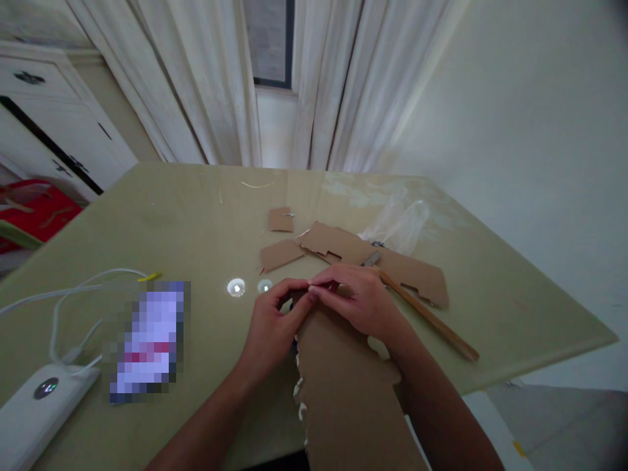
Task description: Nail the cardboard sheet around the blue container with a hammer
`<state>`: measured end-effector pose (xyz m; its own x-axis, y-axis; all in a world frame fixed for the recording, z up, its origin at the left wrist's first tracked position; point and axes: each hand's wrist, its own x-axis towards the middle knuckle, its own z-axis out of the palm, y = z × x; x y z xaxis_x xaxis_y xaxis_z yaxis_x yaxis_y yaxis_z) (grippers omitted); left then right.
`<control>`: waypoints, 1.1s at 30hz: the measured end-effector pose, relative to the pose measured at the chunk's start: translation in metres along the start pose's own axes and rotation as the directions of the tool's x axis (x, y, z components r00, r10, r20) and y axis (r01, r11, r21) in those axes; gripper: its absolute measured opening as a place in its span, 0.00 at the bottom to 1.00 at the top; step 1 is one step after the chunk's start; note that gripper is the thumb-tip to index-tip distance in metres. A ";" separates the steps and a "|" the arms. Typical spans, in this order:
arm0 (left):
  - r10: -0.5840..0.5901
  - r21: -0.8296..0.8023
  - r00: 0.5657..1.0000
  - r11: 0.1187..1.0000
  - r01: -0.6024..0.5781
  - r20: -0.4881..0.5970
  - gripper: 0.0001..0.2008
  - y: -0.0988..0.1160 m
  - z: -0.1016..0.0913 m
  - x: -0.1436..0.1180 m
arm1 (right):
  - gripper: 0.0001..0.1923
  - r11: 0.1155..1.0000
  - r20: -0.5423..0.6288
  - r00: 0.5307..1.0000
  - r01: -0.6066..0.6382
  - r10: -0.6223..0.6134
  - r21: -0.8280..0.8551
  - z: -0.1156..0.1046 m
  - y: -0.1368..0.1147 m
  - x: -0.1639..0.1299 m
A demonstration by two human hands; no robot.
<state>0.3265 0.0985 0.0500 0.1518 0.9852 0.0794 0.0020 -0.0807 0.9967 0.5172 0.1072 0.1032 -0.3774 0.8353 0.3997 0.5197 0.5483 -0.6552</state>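
Right at the near middle of the table (161,209), both hands meet over the far end of a long cardboard strip (343,386) that runs from the table's near edge up toward the fingers. On that strip's far end the left hand (269,330) is curled, thumb and forefinger pinched together against the fingertips of the right hand (360,301), which lies flat across the cardboard with its fingers pressed down on the top edge; a small dark thing shows between the hands, too hidden to tell what it is. The strip's left edge is ragged, with white bits along it. Just beyond the right hand lies a wooden stick (426,314), slanting toward the table's right edge, its far end resting across a larger notched cardboard sheet (373,258). Two smaller cardboard pieces (280,254) sit farther back, apart from the hands, and a crumpled clear plastic bag (400,222) lies behind the sheet. To the left of the hands is a pixelated phone (147,340), and at the near left corner a white power strip (36,405) with white cables (63,301) looping from it. White curtains (220,78) hang behind the table.
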 end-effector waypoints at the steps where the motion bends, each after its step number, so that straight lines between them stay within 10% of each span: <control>1: 0.005 0.015 1.000 1.000 -0.005 -0.002 0.10 0.000 -0.001 0.001 | 0.03 1.000 -0.003 1.000 0.004 -0.004 -0.002 0.000 0.000 0.000; 9: 0.027 0.087 0.999 0.996 -0.025 -0.028 0.08 -0.004 -0.003 0.000 | 0.12 0.998 -0.039 0.998 -0.055 0.056 0.019 -0.007 0.001 -0.007; 13: 0.011 0.069 0.999 0.998 -0.009 -0.035 0.09 -0.005 -0.003 0.000 | 0.22 0.966 -0.263 0.935 -0.257 0.238 -0.040 -0.039 0.018 -0.035; 20: 0.018 0.053 1.000 0.998 -0.016 -0.024 0.09 -0.002 -0.004 0.001 | 0.26 0.605 -0.340 0.778 -0.626 0.529 -0.492 -0.076 0.079 -0.113; 28: 0.037 0.087 0.999 0.996 -0.035 -0.020 0.10 -0.001 -0.005 0.000 | 0.22 0.566 -0.158 0.845 -0.469 0.511 -0.678 -0.057 0.099 -0.133; 33: 0.055 0.103 0.998 0.993 -0.054 -0.005 0.11 0.000 -0.006 -0.001 | 0.23 0.764 -0.007 0.916 -0.338 0.400 -0.550 -0.076 0.084 -0.120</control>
<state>0.3206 0.0986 0.0505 0.1471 0.9800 0.1341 0.0955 -0.1490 0.9842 0.6647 0.0564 0.0490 -0.1327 0.9852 0.1085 0.9458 0.1586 -0.2832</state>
